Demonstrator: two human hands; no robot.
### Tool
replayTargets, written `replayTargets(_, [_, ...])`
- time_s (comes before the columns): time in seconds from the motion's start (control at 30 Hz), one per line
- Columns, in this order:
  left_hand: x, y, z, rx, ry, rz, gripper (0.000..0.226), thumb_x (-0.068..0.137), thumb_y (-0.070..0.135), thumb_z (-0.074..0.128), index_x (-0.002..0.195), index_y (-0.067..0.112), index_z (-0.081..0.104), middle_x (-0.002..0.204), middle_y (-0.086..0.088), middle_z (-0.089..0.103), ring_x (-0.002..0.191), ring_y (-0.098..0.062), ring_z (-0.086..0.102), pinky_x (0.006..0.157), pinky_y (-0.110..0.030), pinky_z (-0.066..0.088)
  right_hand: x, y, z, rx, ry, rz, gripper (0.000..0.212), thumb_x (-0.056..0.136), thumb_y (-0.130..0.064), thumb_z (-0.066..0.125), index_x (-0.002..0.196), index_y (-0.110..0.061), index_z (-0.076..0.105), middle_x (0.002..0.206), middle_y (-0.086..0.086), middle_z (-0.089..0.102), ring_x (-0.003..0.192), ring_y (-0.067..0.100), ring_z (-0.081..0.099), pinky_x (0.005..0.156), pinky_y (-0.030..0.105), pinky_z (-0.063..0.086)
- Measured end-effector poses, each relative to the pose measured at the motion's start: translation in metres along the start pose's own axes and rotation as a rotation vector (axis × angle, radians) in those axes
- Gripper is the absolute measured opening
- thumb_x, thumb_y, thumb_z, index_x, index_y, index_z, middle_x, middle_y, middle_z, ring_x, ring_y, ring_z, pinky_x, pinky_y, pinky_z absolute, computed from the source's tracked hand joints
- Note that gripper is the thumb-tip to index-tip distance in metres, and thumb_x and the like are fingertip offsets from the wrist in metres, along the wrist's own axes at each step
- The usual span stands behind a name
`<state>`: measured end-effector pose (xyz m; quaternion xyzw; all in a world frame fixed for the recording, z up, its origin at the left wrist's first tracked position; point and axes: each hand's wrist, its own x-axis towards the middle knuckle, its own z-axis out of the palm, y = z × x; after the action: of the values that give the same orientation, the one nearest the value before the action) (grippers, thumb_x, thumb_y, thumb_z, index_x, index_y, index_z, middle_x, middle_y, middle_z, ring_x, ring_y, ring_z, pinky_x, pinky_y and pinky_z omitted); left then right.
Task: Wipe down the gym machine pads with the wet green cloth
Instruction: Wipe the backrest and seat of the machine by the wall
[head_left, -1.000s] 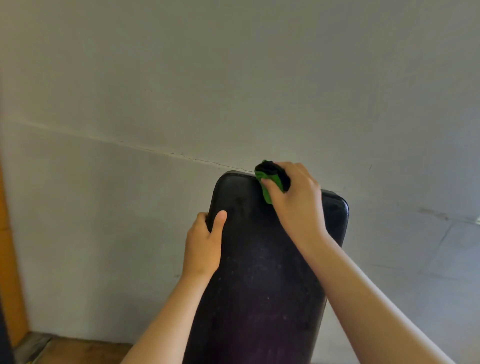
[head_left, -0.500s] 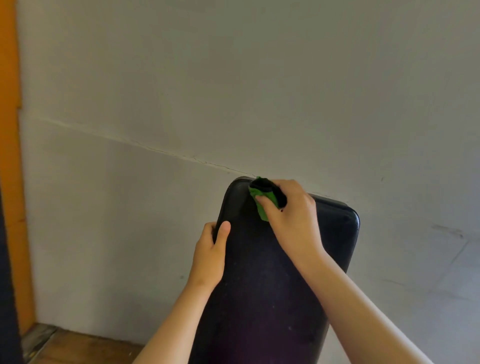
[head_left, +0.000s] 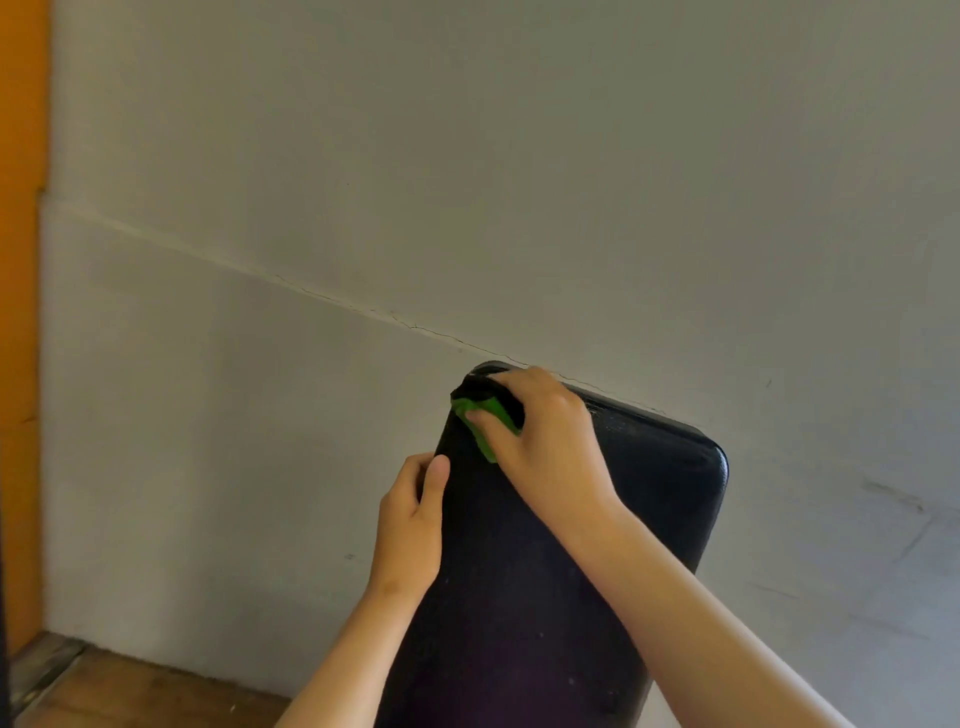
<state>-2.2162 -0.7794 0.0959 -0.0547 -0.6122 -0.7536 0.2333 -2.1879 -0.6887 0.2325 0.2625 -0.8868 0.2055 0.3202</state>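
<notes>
A long black padded backrest (head_left: 613, 519) of a gym machine rises toward a pale wall, speckled with dust. My right hand (head_left: 550, 452) grips a bunched green cloth (head_left: 485, 423) and holds it against the pad's upper left corner. My left hand (head_left: 410, 525) grips the pad's left edge just below, thumb lying on the front face and fingers curled behind the edge. Most of the cloth is hidden under my right fingers.
A pale plastered wall (head_left: 467, 182) with a thin diagonal crack stands close behind the pad. An orange strip (head_left: 21, 312) runs up the left edge. Brown wooden floor (head_left: 135, 691) shows at the bottom left.
My right hand has slid the green cloth leftward along the top of the pad, from near the middle to the upper left corner. My left hand has stayed on the left edge.
</notes>
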Motion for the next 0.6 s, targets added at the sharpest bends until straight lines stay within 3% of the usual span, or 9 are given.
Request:
replayTargets(0.2, [0.001,0.0,-0.001,0.055,0.015,0.004,0.044,0.086,0.055,0.036,0.106,0.024,0.059,0.096,0.01,0.063,0.089,0.009,0.056,0.073,0.001,0.038,0.035,-0.002,-0.007,-0.048,0.083,0.073,0.023,0.091,-0.025,0.066,0.107,-0.01,0.067,0.095,0.004,0.063,0.081,0.013,0.056,0.062,0.009,0.038])
replayTargets(0.33, [0.001,-0.001,-0.001,0.055,0.022,0.027,0.046,0.084,0.055,0.037,0.107,0.022,0.059,0.096,0.009,0.063,0.089,0.009,0.055,0.073,0.001,0.038,0.038,-0.005,0.001,-0.04,0.073,0.088,0.022,0.091,-0.025,0.065,0.107,-0.009,0.066,0.096,0.006,0.063,0.085,0.018,0.059,0.072,0.026,0.047])
replayTargets(0.6, [0.0,0.0,0.0,0.066,0.022,0.012,0.051,0.083,0.06,0.036,0.1,0.019,0.06,0.089,0.001,0.064,0.081,-0.008,0.058,0.07,-0.01,0.045,0.011,0.017,-0.014,-0.004,0.187,0.221,0.026,0.093,-0.026,0.063,0.112,-0.01,0.065,0.1,0.004,0.064,0.086,0.015,0.057,0.065,0.02,0.038])
